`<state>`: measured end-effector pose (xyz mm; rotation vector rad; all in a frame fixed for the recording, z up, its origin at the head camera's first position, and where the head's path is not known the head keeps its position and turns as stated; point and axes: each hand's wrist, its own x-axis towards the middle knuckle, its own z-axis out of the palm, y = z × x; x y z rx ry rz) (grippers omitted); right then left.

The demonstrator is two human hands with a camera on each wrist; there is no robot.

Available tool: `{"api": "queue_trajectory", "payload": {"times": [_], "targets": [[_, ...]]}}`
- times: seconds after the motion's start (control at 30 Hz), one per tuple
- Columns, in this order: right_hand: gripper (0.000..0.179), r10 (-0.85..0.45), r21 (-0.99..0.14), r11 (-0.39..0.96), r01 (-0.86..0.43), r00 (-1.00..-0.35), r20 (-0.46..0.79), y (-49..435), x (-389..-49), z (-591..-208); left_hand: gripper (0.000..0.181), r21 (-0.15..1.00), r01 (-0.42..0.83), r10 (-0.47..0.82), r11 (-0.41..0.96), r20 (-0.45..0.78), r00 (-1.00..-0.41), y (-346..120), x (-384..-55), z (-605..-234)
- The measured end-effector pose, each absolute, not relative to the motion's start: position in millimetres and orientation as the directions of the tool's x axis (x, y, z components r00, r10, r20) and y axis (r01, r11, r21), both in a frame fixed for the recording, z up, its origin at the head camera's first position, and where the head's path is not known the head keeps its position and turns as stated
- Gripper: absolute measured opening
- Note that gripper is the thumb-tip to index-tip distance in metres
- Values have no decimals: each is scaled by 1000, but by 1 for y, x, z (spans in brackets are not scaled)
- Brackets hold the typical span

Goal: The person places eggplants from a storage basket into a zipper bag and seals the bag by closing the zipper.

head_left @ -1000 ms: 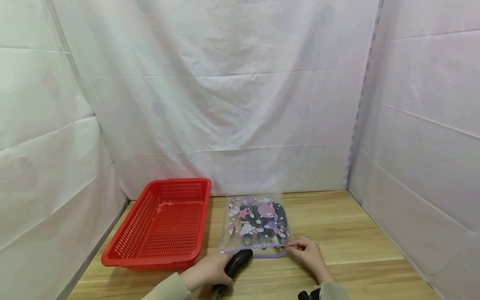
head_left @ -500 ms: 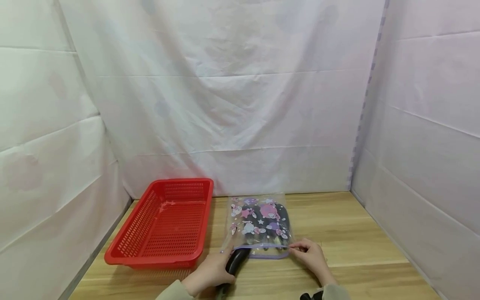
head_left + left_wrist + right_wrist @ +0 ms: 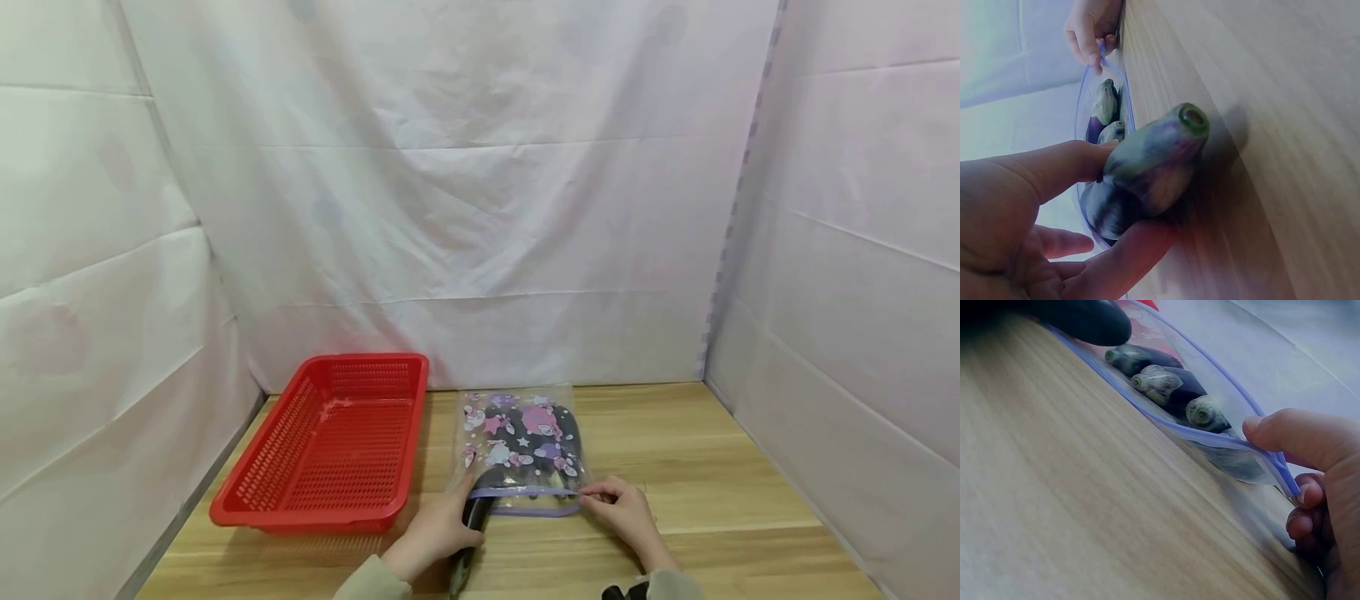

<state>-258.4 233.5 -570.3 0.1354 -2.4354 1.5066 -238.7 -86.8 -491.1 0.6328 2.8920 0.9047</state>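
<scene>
My left hand point(image 3: 438, 529) grips a dark eggplant point(image 3: 476, 514) near its stem, thumb on one side and fingers on the other. The eggplant's far end lies inside the mouth of a clear printed zip bag point(image 3: 517, 442); its green stem end point(image 3: 1160, 150) points toward the left wrist camera. At the bag's right corner, my right hand point(image 3: 618, 512) pinches the purple zip edge point(image 3: 1229, 444) between thumb and fingers. The mouth gapes between its two purple strips. Inside the bag lie several eggplants point(image 3: 1157, 384), stem ends toward the opening.
A red perforated plastic basket point(image 3: 345, 458) stands left of the bag, with no contents visible. Bag and basket sit on a wood-grain table point(image 3: 675, 450). White cloth point(image 3: 487, 208) hangs behind and at both sides. A black device point(image 3: 626, 592) sits at the right wrist.
The left hand has moved forward and slightly right, and the eggplant's far end has gone from in front of the bag's mouth to inside it. The right hand keeps its pinch on the corner.
</scene>
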Motion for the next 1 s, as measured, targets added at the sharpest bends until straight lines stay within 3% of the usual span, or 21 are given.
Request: {"api": "queue_trajectory", "payload": {"times": [0.43,0.7,1.0], "targets": [[13,54,-866,439,-241,-955,293,232,-259,-569,96,451,366,346,814,131,-929,-75,-246,-494],[14,62,-870,440,-223,-959,277,232,-260,-574,96,362,323,312,874,90,-946,-69,-251,-494],[13,59,-869,440,-225,-959,278,234,-259,-573,97,266,425,418,865,86,-905,-74,-240,-490]]}}
